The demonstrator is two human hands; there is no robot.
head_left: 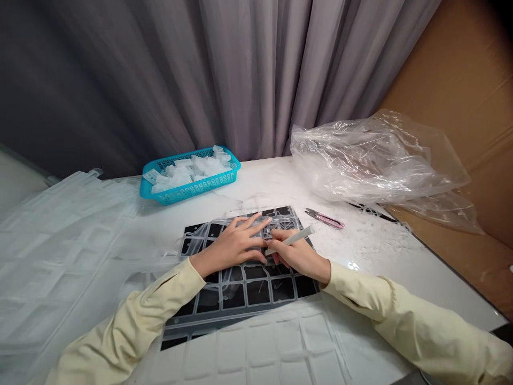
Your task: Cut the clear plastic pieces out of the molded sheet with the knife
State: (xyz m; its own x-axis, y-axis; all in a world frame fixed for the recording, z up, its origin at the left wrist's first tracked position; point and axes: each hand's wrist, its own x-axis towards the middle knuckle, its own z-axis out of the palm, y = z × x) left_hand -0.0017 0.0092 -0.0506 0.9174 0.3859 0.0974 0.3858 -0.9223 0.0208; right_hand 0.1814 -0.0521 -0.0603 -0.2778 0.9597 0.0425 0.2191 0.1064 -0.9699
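Observation:
My left hand (pixel 236 245) lies with fingers spread on a translucent plastic sheet (pixel 244 275) divided into a grid of squares. Beneath the sheet is a black board (pixel 256 293), showing dark through the squares. Just right of my left fingers, my right hand (pixel 298 255) grips a whitish, pen-like stick (pixel 296 236). Its lower end points down at the sheet, close to my left thumb; the exact tip is hard to make out. Another pale gridded sheet (pixel 256 347) extends toward me, at the board's near edge.
A blue basket (pixel 192 191) of translucent pieces (pixel 200 167) stands at the back. Pink-handled thread snips (pixel 326 218) lie right of the board. A crumpled clear plastic bag (pixel 372 160) fills the back right. Stacked translucent sheets (pixel 60 240) cover the left side.

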